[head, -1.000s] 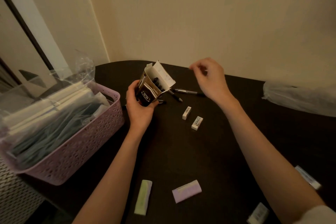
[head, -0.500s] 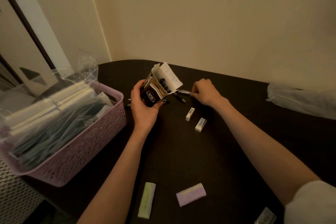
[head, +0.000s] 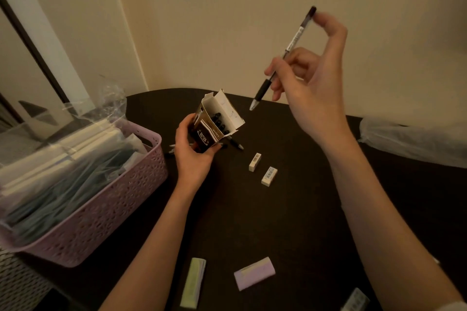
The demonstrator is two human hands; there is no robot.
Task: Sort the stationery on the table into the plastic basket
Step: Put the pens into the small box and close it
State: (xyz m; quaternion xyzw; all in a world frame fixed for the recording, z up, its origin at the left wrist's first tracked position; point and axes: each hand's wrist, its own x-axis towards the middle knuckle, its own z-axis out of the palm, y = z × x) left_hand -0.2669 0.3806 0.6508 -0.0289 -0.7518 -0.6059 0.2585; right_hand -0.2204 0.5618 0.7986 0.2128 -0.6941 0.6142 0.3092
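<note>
1. dark and dim, the bench (head: pixel 290 209) sat in a corner of cream walls, with a pink plastic basket (head: pixel 101 209) at its left edge, already stuffed with clear-wrapped packs.
2. the left hand (head: pixel 194 159) gripped an open brown pen box (head: pixel 214 126), fingers curled round its lower half, flap up and mouth tilted towards the right; dark pen caps showed inside.
3. the right hand (head: pixel 313 88) was raised well above the bench and pinched a pen (head: pixel 285 55) by the barrel, tip pointing down-left towards the box mouth, other fingers loosely spread.
4. the step in hand seemed to be gathering loose pens into the box before it went to the basket.
5. the next move probably called for lining the tip up with the narrow opening and sliding the pen in beside the others, with the box held steady.
6. at least two more pens (head: pixel 235 145) lay on the bench just behind the box, partly hidden by it.
7. two small white erasers (head: pixel 254 162) lay near the middle, and a green pad (head: pixel 193 283) and a lilac pad (head: pixel 254 272) near the front edge, all still outside the basket.
8. much of the sorting looked left to do.
</note>
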